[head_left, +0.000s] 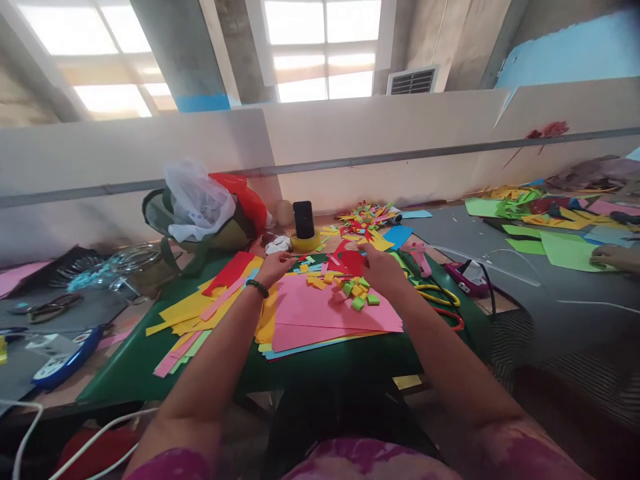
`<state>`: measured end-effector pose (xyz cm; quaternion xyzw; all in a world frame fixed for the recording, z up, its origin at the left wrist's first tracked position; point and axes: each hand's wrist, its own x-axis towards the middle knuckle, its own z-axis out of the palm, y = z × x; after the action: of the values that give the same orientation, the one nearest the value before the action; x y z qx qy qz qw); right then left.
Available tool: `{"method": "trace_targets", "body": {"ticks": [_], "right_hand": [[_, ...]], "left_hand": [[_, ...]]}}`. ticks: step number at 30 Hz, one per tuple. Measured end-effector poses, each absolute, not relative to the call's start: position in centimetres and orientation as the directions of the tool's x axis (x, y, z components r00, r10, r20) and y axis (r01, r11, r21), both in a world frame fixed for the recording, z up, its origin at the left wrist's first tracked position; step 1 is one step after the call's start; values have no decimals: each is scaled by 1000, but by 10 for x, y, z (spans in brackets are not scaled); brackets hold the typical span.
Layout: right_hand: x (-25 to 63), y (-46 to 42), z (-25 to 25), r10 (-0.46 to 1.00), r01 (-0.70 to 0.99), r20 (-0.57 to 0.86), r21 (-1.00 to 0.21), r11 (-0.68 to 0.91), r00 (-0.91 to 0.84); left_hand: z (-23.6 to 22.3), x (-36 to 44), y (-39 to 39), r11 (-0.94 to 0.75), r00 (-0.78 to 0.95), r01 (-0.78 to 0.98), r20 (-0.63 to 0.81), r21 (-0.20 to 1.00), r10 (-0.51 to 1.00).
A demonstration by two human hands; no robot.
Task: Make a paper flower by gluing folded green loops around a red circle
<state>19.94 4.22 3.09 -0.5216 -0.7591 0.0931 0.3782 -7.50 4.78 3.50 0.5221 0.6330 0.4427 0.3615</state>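
My left hand (275, 268), with a dark beaded bracelet (257, 288) at the wrist, hovers at the left of the work area. Its fingers reach right with nothing visible in them. My right hand (381, 268) has bent fingers closed at the edge of a red paper piece (351, 261). Between and below the hands lies a stack of pink paper sheets (310, 313), with yellow and blue sheets under it. Small folded yellow and green paper pieces (358, 303) are heaped on the pink sheet. Yellow paper strips (187, 323) and a red sheet (233, 272) lie left of my left hand.
A phone (303, 220) stands by a yellow tape roll (306, 243). Behind my right hand are a paper-strip pile (367, 217) and a pink glue gun (419, 257). Scissors (443, 300) lie right. A bag (220, 227) stands back left. Another person's hand (613, 257) touches green paper.
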Motion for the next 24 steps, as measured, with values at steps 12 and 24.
{"method": "trace_targets", "body": {"ticks": [12, 24], "right_hand": [[142, 37, 29, 710, 630, 678, -471, 618, -190], [99, 69, -16, 797, 297, 519, -744, 599, -309]], "left_hand": [[20, -64, 32, -145, 190, 166, 112, 975, 975], [1, -68, 40, -74, 36, -132, 79, 989, 996]]}}
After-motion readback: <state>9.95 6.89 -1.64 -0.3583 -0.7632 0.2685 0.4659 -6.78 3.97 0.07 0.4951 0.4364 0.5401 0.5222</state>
